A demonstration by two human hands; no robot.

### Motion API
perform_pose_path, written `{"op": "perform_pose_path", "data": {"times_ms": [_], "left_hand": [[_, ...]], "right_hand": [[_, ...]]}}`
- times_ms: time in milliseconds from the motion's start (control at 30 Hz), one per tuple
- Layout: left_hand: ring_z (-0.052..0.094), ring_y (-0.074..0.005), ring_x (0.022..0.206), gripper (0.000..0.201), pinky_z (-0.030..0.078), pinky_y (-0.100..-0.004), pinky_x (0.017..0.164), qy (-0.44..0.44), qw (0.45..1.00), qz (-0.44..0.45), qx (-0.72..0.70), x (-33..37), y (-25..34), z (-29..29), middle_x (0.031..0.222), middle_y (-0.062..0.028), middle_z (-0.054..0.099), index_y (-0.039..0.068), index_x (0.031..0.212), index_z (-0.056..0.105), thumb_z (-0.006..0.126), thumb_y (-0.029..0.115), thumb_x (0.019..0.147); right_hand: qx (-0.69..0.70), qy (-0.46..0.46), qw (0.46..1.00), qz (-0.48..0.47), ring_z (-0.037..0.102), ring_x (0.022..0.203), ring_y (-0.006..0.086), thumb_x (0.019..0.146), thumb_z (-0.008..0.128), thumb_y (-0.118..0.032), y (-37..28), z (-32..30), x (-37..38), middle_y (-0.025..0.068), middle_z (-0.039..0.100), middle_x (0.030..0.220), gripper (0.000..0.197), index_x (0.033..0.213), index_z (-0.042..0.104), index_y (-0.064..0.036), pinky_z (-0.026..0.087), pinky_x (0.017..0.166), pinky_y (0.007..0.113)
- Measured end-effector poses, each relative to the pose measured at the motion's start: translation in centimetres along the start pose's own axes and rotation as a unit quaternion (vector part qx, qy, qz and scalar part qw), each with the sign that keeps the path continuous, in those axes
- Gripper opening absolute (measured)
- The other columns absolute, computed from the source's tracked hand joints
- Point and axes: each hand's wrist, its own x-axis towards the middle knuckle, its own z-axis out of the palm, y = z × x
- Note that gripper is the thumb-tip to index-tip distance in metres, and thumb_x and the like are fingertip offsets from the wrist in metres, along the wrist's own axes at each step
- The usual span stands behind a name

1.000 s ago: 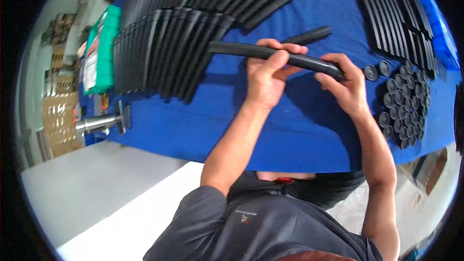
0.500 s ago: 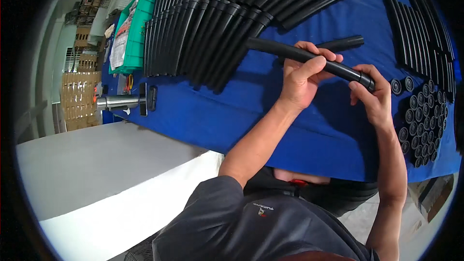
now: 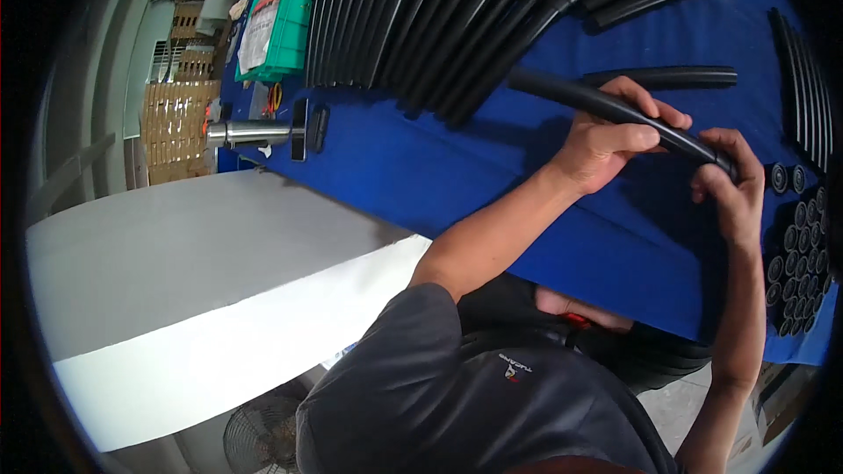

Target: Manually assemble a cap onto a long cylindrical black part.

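A black tube (image 3: 580,98) slants across the space above the blue-covered table, its right end lower than its left. My left hand (image 3: 610,142) is wrapped round its middle, thumb along the near side. At the right end, my right hand (image 3: 733,177) grips the tube around a collar-like cap, with fingers over the top and thumb beneath. Another black tube (image 3: 676,77) lies on the cloth just beyond my hands. To the right of my right hand stand several round black caps (image 3: 803,241) in a cluster, two of them a little apart.
Rows of black tubes with collared ends (image 3: 439,22) fan across the far side. More thin tubes (image 3: 803,92) lie at the far right. A green crate (image 3: 299,31) holding papers, a silver cylinder (image 3: 250,132) and a dark phone-like object (image 3: 299,130) sit left. A white panel (image 3: 246,316) borders the table.
The whole view has shifted, so the table and both hands appear farther right. Both hands keep their hold on the tube, and the right fingers have closed further over its capped end.
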Motion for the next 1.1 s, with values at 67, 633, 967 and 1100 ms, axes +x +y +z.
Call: {"op": "perform_pose_path", "data": {"times_ms": [67, 633, 967, 1100], "left_hand": [[0.064, -0.0343, 0.116, 0.019, 0.057, -0.05, 0.096, 0.013, 1.0, -0.007, -0.005, -0.1, 0.0, 0.3, 0.111, -0.0192, 0.068, 0.007, 0.103, 0.06, 0.063, -0.003, 0.087], [0.063, -0.0337, 0.118, 0.022, 0.056, -0.0513, 0.099, 0.033, 0.999, -0.027, -0.031, -0.6, 0.0, 0.1, 0.112, -0.0171, 0.067, 0.009, 0.103, 0.06, 0.062, -0.004, 0.085], [0.06, -0.0385, 0.119, 0.028, 0.05, -0.0521, 0.104, 0.057, 0.994, -0.058, -0.077, -0.1, -0.3, -0.1, 0.115, -0.0213, 0.067, 0.008, 0.106, 0.057, 0.059, -0.009, 0.083], [0.055, -0.0402, 0.127, 0.023, 0.044, -0.0543, 0.109, 0.029, 0.997, -0.05, -0.05, -0.3, 0.4, -0.9, 0.121, -0.0214, 0.066, 0.006, 0.101, 0.056, 0.061, -0.006, 0.082]], "right_hand": [[0.053, -0.024, 0.998, 0.027, 0.06, 0.061, 0.0077, 0.089, 0.07, -0.024, 0.8, -0.2, 0.4, 0.0048, 0.064, 0.083, 0.035, 0.111, 0.061, 0.0016, 0.047, 0.049, 0.021], [-0.064, -0.012, 0.998, 0.004, 0.047, 0.051, 0.0013, 0.092, 0.065, -0.017, 0.1, 0.2, -0.2, 0.0003, 0.059, 0.079, 0.025, 0.109, 0.062, 0.0017, 0.034, 0.044, 0.017], [-0.054, -0.011, 0.998, 0.021, 0.058, 0.062, 0.007, 0.083, 0.079, -0.02, -1.5, 0.7, 0.1, 0.0009, 0.061, 0.078, 0.038, 0.112, 0.064, -0.0012, 0.044, 0.054, 0.021], [0.073, -0.054, 0.993, 0.074, 0.059, 0.056, 0.0083, 0.088, 0.076, -0.021, -1.3, 1.0, 0.5, 0.0014, 0.061, 0.068, 0.035, 0.111, 0.062, 0.0011, 0.046, 0.05, 0.023]]}}
